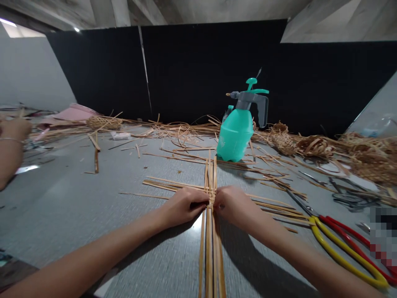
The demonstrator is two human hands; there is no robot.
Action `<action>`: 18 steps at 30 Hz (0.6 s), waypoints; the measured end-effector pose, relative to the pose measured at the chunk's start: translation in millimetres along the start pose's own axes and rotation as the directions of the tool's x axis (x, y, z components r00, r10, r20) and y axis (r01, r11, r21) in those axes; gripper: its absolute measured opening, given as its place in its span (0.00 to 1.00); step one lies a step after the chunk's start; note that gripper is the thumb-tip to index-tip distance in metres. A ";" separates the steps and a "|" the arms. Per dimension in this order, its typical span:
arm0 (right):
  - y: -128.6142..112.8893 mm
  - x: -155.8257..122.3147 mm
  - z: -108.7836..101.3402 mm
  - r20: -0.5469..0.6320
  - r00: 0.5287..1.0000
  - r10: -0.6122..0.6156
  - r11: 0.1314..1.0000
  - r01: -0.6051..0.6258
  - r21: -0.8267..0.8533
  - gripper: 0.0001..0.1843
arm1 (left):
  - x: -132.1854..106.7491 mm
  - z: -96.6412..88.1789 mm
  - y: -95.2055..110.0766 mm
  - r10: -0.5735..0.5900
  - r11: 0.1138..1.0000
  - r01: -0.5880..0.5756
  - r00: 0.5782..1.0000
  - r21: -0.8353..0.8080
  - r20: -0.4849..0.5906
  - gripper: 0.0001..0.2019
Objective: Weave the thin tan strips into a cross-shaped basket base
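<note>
Thin bamboo strips (211,174) lie crossed on the grey table (93,207), several running toward me and several running left to right. My left hand (185,205) and my right hand (233,205) meet at the crossing, fingers curled and pinching the strips where they interweave. Both forearms reach in from the bottom edge.
A teal pump spray bottle (235,132) stands just behind the weave. Shears with yellow and red handles (341,244) lie at the right. Loose strips and shavings (313,147) pile along the back edge. Another person's arm (10,145) shows at the far left.
</note>
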State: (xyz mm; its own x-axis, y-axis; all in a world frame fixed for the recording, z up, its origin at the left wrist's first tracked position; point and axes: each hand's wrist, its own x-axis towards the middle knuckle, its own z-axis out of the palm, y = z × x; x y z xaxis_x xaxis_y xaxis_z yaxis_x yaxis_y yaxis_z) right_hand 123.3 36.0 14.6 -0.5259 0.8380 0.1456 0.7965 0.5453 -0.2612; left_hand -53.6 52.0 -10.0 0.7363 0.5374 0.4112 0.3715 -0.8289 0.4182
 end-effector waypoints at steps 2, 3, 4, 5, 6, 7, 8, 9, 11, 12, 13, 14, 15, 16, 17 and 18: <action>-2.8 0.5 0.5 -0.023 1.000 0.019 0.999 -0.020 -0.039 0.13 | -1.0 1.3 -1.3 -0.010 1.000 0.010 1.000 -0.017 -0.020 0.11; -3.6 0.4 1.1 -0.045 0.999 0.014 0.999 -0.016 -0.043 0.13 | -1.6 2.2 -2.3 -0.016 1.000 0.015 0.999 -0.026 -0.034 0.12; -3.8 0.0 1.7 -0.066 0.998 -0.003 0.999 0.000 -0.037 0.13 | -2.2 3.2 -3.3 -0.021 0.999 0.019 0.999 -0.029 -0.051 0.14; -3.7 -0.3 2.2 -0.084 0.996 -0.022 0.999 0.019 -0.026 0.13 | -2.8 4.1 -4.4 -0.024 0.999 0.022 0.998 -0.029 -0.064 0.15; -3.4 -0.7 2.6 -0.091 0.995 -0.036 0.999 0.035 -0.013 0.13 | -3.2 4.8 -5.4 -0.023 0.999 0.021 0.997 -0.028 -0.074 0.16; -2.8 -0.9 2.8 -0.088 0.995 -0.044 0.999 0.044 -0.002 0.13 | -3.5 5.3 -6.1 -0.020 0.999 0.018 0.997 -0.027 -0.079 0.16; -2.1 -0.9 2.8 -0.079 0.996 -0.047 0.999 0.048 0.003 0.12 | -3.4 5.5 -6.6 -0.014 1.000 0.012 0.997 -0.027 -0.077 0.16; -1.2 -0.8 2.7 -0.065 0.997 -0.040 0.999 0.041 0.002 0.12 | -3.2 5.5 -6.8 -0.006 1.000 0.004 0.998 -0.029 -0.068 0.15; 0.6 0.1 2.5 -0.030 1.000 -0.006 1.000 0.006 -0.018 0.12 | -2.2 5.3 -6.7 0.013 0.999 -0.015 0.999 -0.037 -0.046 0.14; 1.6 0.8 2.5 -0.013 1.000 0.005 1.000 -0.005 -0.029 0.11 | -1.5 5.3 -6.5 0.021 0.999 -0.022 0.999 -0.039 -0.036 0.13; 2.7 1.7 2.6 0.001 1.000 0.008 0.999 -0.008 -0.034 0.11 | -0.9 5.4 -6.4 0.025 0.999 -0.026 0.999 -0.038 -0.031 0.12; 3.7 2.7 2.8 0.014 1.000 -0.001 1.000 0.002 -0.032 0.11 | -0.3 5.7 -6.3 0.027 0.999 -0.028 0.999 -0.034 -0.031 0.11; 4.5 3.7 3.0 0.022 1.000 -0.017 1.000 0.017 -0.024 0.11 | 0.2 6.3 -6.3 0.027 0.999 -0.028 0.999 -0.029 -0.033 0.10; 5.2 4.7 3.1 0.028 0.999 -0.034 0.999 0.034 -0.013 0.11 | 0.6 7.0 -6.4 0.028 0.999 -0.029 0.999 -0.023 -0.035 0.10; 5.7 5.5 3.0 0.029 0.999 -0.043 0.999 0.043 -0.005 0.11 | 0.8 7.8 -6.6 0.030 0.999 -0.030 0.999 -0.019 -0.040 0.10; 6.1 5.8 2.8 0.028 0.999 -0.042 0.999 0.042 -0.002 0.11 | 0.9 8.5 -6.9 0.032 0.999 -0.033 0.998 -0.016 -0.047 0.10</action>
State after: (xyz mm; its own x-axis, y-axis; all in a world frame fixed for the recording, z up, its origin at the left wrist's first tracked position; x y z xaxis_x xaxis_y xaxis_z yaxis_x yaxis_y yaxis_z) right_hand 124.2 44.2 11.2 -0.5668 0.8136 0.1298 0.7745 0.5798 -0.2529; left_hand -50.7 56.9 -19.4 0.7202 0.5175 0.4620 0.3380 -0.8434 0.4177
